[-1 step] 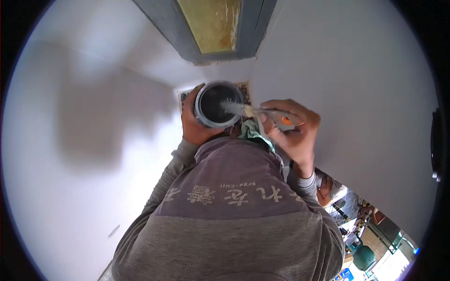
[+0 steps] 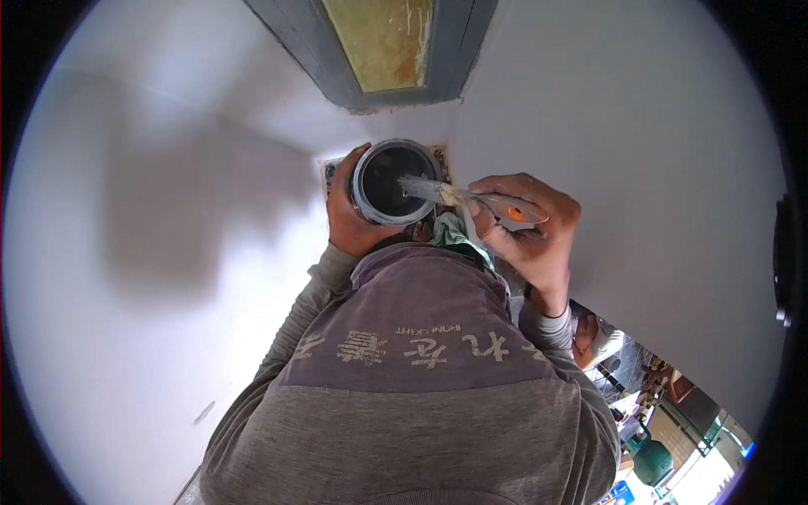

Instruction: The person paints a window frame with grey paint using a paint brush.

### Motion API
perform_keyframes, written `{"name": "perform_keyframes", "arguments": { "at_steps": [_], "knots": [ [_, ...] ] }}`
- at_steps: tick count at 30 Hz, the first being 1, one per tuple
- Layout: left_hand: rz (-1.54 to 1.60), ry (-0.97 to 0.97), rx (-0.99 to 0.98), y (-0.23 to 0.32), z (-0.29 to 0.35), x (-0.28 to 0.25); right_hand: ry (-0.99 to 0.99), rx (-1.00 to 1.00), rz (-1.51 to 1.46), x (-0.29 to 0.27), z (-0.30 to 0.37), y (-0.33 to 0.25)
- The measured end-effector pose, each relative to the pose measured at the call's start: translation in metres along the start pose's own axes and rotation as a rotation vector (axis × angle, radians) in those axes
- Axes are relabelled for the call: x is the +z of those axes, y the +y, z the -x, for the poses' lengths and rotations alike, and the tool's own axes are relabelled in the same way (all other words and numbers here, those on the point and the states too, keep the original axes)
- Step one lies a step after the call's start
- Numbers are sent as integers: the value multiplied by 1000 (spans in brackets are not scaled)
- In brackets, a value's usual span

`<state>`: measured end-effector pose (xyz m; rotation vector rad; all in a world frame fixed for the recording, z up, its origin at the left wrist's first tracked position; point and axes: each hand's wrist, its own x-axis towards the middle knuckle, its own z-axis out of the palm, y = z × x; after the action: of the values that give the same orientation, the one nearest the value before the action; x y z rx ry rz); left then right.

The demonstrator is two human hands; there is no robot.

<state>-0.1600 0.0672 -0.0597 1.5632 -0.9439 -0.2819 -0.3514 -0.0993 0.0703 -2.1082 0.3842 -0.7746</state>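
My left hand [image 2: 347, 210] is wrapped round the left side of a round paint pot [image 2: 360, 207] with a grey rim. The pot is held up at chest height, its open mouth facing me and its inside dark. In my right hand [image 2: 539, 236], a flat paintbrush [image 2: 451, 195] is pinched by its handle, which has an orange-edged hole near the end. The grey, paint-coated bristles point left and reach over the pot's mouth. Whether they touch the inner wall I cannot tell. A pale green cloth [image 2: 449, 231] shows just below, between the pot and my right hand.
White walls [image 2: 656, 151] close in on both sides and meet in a corner ahead. Above the pot is a grey-painted frame [image 2: 463, 59] round a yellowish panel [image 2: 379, 42]. At the lower right lie a green gas cylinder [image 2: 652, 461], assorted clutter and part of another person [image 2: 587, 334].
The pot has shifted slightly up and to the right. My right hand has moved a little to the right with the brush, whose bristles were blurred before and now look sharper.
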Motion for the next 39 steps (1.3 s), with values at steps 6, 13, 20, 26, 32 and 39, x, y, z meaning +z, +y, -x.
{"name": "perform_keyframes", "arguments": {
  "at_steps": [6, 13, 20, 26, 32, 39],
  "knots": [
    [-87, -20, 84, -1, -4, -4, -228, -264, 121, 11, -27, -3],
    [-202, -19, 186, -4, -6, -6, -472, -452, 318, 43, -50, 20],
    [-208, -8, 177, -3, 1, -5, -534, -410, 337, 57, -56, 34],
    [-154, 7, 143, -5, -4, -7, -301, -104, -66, 34, -57, 38],
    [-194, 0, 193, -7, -23, -7, -42, 205, -270, 19, -58, 39],
    [-295, -100, 70, -19, -17, 7, -230, -23, -225, 30, -39, 61]
  ]
}}
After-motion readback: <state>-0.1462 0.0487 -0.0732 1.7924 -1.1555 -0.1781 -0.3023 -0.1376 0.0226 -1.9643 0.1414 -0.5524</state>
